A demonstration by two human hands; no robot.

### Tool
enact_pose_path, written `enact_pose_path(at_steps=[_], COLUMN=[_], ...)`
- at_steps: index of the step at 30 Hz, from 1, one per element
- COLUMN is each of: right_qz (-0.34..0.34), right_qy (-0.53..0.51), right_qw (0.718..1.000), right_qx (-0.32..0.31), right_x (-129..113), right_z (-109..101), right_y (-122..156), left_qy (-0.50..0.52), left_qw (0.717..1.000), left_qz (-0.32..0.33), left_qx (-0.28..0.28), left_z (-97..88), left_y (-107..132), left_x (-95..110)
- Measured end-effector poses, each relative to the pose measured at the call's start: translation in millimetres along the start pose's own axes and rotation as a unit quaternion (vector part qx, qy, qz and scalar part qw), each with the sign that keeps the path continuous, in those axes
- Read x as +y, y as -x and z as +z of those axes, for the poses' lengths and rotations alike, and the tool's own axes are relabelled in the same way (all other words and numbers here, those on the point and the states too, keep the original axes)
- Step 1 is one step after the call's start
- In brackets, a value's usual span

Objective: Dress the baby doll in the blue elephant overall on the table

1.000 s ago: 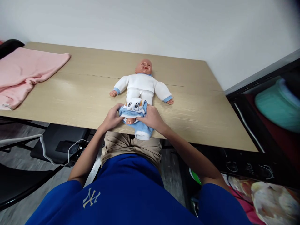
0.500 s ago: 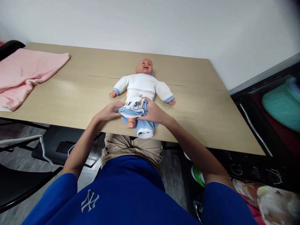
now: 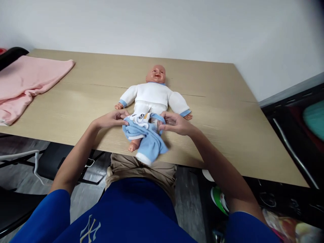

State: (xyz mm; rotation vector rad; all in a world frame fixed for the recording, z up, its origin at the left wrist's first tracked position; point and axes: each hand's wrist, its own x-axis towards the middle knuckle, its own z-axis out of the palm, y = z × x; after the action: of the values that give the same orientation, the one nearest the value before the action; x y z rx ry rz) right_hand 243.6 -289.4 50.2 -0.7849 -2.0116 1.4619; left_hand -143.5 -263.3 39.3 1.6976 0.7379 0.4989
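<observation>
You had a pair of soft blue pants (image 3: 152,143) between your two hands, down by the doll's legs. Your left grip (image 3: 111,119) was pinched nearly closed, with the thumb and fingers on the left edge of the blue pants. Your right grip (image 3: 178,123) was a little more open, but its thumb and fingers had the blue band at the top right between them. So the pants were right at both grips, and the middle part lay in the gap between your hands.

The pants had a white face with dark eyes on them, and the cloth was bunched up there. One bare foot (image 3: 133,145) poked out past a white hem on the left side. The other pant leg hung flat and loose, and its white end reached the near edge of the worktop (image 3: 217,91). Something pale showed inside the cloth by your right fingers, but I could not tell what it was.

The doll (image 3: 152,92) lay on its back in a white top, arms spread wide, head away from you. A pink cloth (image 3: 32,72) lay far off to the left.
</observation>
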Motion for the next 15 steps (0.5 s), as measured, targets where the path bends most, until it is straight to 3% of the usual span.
enact_pose_path(at_steps=[3, 8, 11, 15], right_qz=[0.025, 0.008, -0.026, -0.045], right_qy=[-0.053, 0.029, 0.075, 0.067], right_qw=[0.998, 0.996, 0.992, 0.993], right_qx=[-0.01, -0.081, -0.097, -0.084], right_x=[10.4, 9.0, 1.5, -8.0], right_z=[-1.9, 3.0, 7.6, 16.0], right_y=[9.8, 16.9, 18.8, 21.0], left_qy=[-0.029, -0.186, -0.224, -0.198], left_qw=[0.999, 0.982, 0.974, 0.977], left_qz=[-0.021, 0.01, 0.041, 0.059], left_qx=[-0.022, 0.003, -0.002, -0.046], left_z=[-11.1, -24.8, -17.9, 8.3], left_y=[-4.8, -19.3, -33.5, -62.7], left_x=[3.5, 32.8, 65.6, 103.5])
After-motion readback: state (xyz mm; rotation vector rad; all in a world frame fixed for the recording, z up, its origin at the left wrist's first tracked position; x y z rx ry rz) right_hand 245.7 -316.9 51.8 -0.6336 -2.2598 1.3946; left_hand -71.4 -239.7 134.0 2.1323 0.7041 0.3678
